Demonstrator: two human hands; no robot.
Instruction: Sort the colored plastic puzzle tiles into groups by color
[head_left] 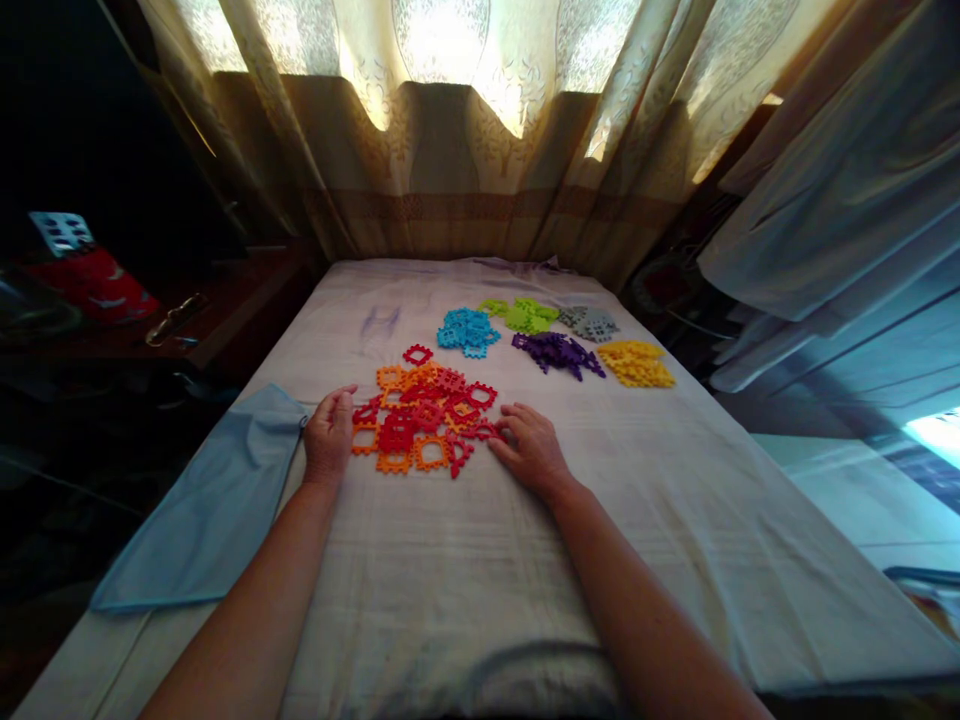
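A mixed heap of red and orange plastic interlocking pieces (427, 415), flat with toothed edges, lies on the cloth between my hands. At the left edge of the heap, my left hand (328, 435) stands on its side with fingers stretched forward, and nothing shows in it. On the other side, the thumb and fingers of my right hand (534, 448) close around the end of a red interlocking piece (480, 430). A single red piece (418, 354) lies apart behind the heap.
Sorted piles lie farther back: blue (466, 332), lime green (529, 316), grey (590, 323), purple (559, 354) and yellow (637, 364). A light blue cloth bag (214, 500) lies left of my left arm. Curtains (442, 170) hang behind the cloth-covered surface (450, 590).
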